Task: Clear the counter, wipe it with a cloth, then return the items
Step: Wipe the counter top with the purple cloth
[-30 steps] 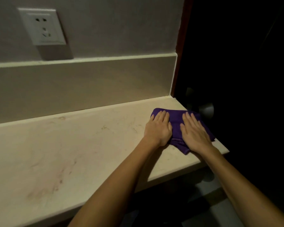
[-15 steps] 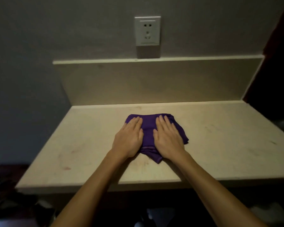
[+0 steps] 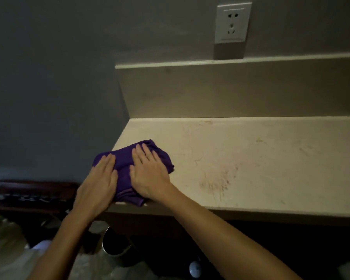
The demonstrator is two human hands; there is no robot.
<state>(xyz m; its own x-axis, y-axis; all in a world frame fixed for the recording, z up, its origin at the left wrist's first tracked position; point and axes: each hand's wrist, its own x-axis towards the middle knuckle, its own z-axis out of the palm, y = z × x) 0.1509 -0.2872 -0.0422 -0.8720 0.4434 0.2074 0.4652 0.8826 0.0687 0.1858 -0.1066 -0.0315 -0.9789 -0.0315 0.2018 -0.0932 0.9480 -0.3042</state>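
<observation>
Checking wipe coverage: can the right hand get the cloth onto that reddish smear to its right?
Probably yes. The right hand lies flat on the purple cloth, and the counter between it and the smear is bare.

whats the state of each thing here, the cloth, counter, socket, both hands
bunched purple cloth: flat on the counter's left end, one corner over the front edge
beige stone counter: bare of items, reddish smudges toward the middle
white wall socket: nothing plugged in
left hand: open, palm down on the cloth, partly past the counter's left edge
right hand: open, fingers flat on the cloth
</observation>
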